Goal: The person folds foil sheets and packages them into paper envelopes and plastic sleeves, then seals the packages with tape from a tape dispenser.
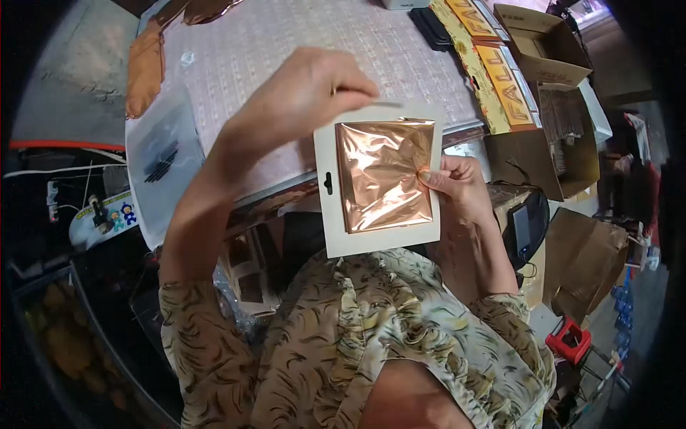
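A white card (334, 232) with a hanging slot is held up in front of my chest, and a folded copper foil packet (386, 175) lies flat against it. My right hand (461, 186) pinches the card and foil at the right edge, thumb on the foil. Above the card's top edge is my left hand (307, 93), raised and slightly blurred, with its fingers pressed together. A thin edge shows by its fingertips, but what it grips cannot be made out.
Beyond the card is a table with a patterned cover (286, 28). On its left lie a clear plastic bag (164, 154) with dark strips and copper foil pieces (146, 71). At right are FALL boxes (500, 86), open cardboard boxes (543, 43) and a red stool (569, 339).
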`<state>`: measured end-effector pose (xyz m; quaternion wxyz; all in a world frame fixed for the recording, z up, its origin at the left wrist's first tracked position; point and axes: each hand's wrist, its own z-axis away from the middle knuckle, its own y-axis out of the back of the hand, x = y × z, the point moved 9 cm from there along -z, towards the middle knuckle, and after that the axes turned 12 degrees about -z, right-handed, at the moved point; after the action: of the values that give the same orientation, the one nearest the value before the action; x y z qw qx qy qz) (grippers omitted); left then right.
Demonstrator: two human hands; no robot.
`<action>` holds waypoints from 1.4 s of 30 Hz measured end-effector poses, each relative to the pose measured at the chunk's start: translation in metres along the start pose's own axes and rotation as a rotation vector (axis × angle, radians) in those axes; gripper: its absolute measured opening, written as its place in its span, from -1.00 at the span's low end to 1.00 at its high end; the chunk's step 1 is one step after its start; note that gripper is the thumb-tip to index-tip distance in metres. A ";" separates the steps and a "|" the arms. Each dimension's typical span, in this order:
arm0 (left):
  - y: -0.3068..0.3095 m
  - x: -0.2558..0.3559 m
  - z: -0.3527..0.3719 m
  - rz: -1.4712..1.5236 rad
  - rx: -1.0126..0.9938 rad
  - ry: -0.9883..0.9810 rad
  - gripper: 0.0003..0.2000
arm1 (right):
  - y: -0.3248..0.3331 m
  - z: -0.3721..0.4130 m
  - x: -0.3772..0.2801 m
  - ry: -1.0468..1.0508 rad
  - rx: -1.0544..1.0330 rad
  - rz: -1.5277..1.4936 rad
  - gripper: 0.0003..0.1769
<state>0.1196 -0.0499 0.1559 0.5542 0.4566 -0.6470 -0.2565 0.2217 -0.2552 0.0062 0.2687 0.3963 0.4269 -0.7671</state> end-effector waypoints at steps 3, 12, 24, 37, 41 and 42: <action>-0.010 0.006 0.019 -0.056 -0.024 0.009 -0.82 | -0.014 -0.003 0.000 -0.010 -0.040 -0.001 -0.84; 0.001 0.010 0.048 -0.145 0.144 -0.001 -0.81 | -0.030 -0.004 -0.002 -0.039 -0.082 0.091 -0.81; 0.058 -0.075 0.237 -0.240 0.234 0.369 -0.82 | -0.013 -0.021 -0.031 0.066 -0.028 0.087 -0.85; 0.089 -0.166 0.344 -0.069 0.340 0.736 -0.74 | -0.037 -0.058 -0.052 0.155 -0.075 0.140 -0.87; 0.087 -0.167 0.344 -0.052 0.290 0.744 -0.77 | -0.047 -0.064 -0.046 0.137 -0.105 0.149 -0.88; 0.086 -0.166 0.343 -0.070 0.273 0.743 -0.80 | -0.054 -0.064 -0.044 0.121 -0.101 0.157 -0.88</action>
<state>-0.2385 0.0743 0.0610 0.6756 0.6096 -0.4146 -0.0045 0.2293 -0.1701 0.0458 0.3214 0.4602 0.4480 -0.6958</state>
